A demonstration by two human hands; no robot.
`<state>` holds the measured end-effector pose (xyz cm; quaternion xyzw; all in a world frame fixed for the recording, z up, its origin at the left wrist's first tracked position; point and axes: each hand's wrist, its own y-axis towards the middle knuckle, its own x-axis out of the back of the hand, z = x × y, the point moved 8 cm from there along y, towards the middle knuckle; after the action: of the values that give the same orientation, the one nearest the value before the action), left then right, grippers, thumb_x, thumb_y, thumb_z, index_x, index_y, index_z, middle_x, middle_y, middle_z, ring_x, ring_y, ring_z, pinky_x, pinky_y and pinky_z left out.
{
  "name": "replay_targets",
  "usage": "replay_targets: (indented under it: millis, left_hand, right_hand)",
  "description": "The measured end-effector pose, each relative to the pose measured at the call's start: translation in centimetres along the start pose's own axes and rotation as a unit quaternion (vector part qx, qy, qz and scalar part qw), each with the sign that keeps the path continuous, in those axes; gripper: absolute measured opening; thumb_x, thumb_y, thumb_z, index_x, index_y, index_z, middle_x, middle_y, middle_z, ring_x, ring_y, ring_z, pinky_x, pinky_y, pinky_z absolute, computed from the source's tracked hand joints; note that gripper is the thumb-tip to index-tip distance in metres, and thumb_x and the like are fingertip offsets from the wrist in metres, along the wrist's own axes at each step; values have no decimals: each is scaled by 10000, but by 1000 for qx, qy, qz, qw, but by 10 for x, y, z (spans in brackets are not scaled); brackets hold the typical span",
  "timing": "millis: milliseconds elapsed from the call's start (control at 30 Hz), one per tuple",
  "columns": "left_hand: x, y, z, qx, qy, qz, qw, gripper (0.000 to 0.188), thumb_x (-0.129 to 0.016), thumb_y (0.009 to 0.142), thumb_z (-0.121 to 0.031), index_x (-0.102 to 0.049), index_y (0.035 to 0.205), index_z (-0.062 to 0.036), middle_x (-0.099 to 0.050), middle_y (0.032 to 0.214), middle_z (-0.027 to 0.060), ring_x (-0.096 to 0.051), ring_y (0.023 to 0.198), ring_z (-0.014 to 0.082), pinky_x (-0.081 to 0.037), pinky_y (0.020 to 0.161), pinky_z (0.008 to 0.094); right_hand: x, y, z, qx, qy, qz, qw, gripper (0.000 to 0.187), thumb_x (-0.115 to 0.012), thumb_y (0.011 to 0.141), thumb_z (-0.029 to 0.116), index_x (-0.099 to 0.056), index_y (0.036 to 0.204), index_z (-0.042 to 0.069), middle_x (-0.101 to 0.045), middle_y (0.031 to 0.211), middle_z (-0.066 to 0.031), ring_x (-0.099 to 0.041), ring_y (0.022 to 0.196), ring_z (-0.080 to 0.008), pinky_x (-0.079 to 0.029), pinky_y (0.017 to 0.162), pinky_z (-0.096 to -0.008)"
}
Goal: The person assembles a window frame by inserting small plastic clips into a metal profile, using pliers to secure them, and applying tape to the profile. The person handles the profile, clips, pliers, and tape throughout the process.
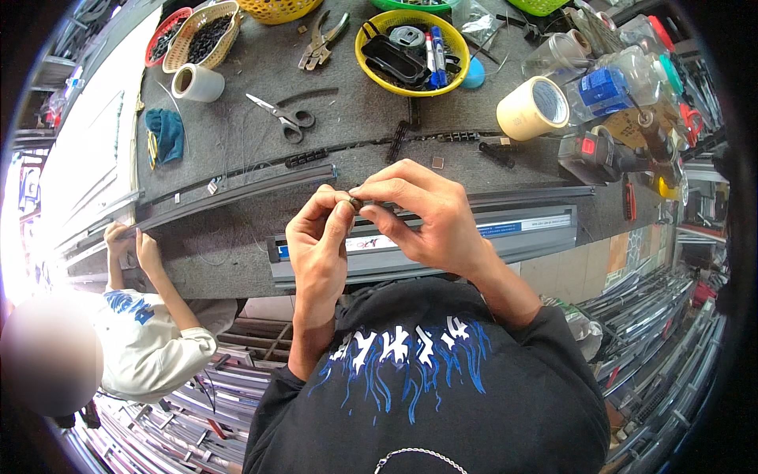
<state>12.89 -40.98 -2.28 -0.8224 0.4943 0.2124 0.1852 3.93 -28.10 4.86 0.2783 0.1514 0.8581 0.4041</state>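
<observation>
Head view: my fingers pinch a small piece. Yellow basket holds markers; cream basket, black bits.

Small dark piece in mid-air

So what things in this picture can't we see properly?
In the head view:
- The small part: too tiny to recognise, mostly covered by the left hand and right hand.
- The middle of the long grey profile: hidden behind those hands.
- The yellow basket left of the top centre: cut off by the upper edge.
</observation>
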Motion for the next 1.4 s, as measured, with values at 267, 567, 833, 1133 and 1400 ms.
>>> replay_targets:
  millis: [267,567,833,1133,1400]
  left_hand:
    - [-5,-6,-17,-117,248,-74,959,58,-732,1022,-36,-720,1029,20,-574,938,-14,-542,847,51,-424,735,198]
    - [1,-5,-16,-90,193,-48,976,47,-700,1033,-21,-699,1030,26,-555,937,-13,-515,842,51,-408,736,207]
    - [2,-5,-21,-74,192,-36,978,50,-700,1033,-24,-691,1015,22,-542,921,-30,-490,836,47,-394,740,207]
    - [3,1,-18,-10,143,28,989,86,-672,1051,-48,-664,994,16,-543,933,-23,-468,812,44,-373,724,201]
    - [4,3,-16,-52,61,15,997,112,-671,1057,-78,-664,982,4,-538,944,-25,-449,812,48,-345,706,208]
  right_hand:
    - [-2,-3,-2,-23,-24,-71,997,173,-805,849,-17,-738,998,41,-723,915,-79,-705,758,-205,-560,648,-321]
    - [-6,3,-12,-67,40,-26,997,186,-817,844,-16,-728,992,51,-714,943,-73,-695,762,-162,-533,593,-288]
    - [-5,4,7,93,-53,-18,994,294,-847,803,-18,-745,1069,54,-734,999,-81,-718,853,-254,-588,690,-349]
    - [-3,9,12,114,-79,-12,990,284,-822,774,-38,-698,1017,42,-702,971,-71,-703,833,-251,-578,677,-352]
    - [-11,9,8,105,-56,-34,992,295,-804,760,-63,-711,1018,44,-710,976,-79,-700,830,-250,-578,683,-349]
